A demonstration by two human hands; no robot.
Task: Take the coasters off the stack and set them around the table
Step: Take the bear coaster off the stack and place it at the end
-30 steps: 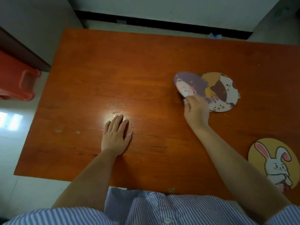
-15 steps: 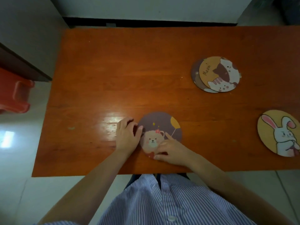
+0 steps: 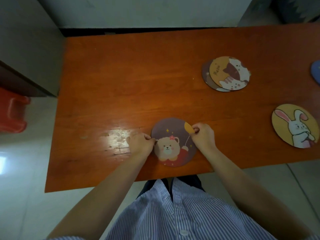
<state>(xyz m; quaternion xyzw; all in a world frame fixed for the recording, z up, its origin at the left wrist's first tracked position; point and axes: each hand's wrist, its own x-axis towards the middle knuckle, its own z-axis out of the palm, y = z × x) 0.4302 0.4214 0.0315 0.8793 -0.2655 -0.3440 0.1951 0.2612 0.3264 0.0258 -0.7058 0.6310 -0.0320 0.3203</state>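
I am looking down at the orange table. At the far right edge, near 3 o'clock, a blue coaster is cut off by the frame, so I am seeing only a slice of it. The stack is sitting at about 1 o'clock. A cat coaster is lying on top and is hiding most of a brown one under it; I cannot tell how many are under there. A red stool at 9 o'clock is partly cut off too.

I am counting five coasters that I can see: the cat one, the brown one peeking out, the blue slice, a rabbit coaster lying alone at 3 o'clock, and a bear coaster lying flat at 6 o'clock, close to the near edge.

My left hand is curled, with its fingertips pinching the bear coaster's left edge. My right hand is curled too, pinching the upper right edge, and it is covering part of the yellow balloon picture. Both hands are touching the coaster. My striped shirt is filling the bottom.
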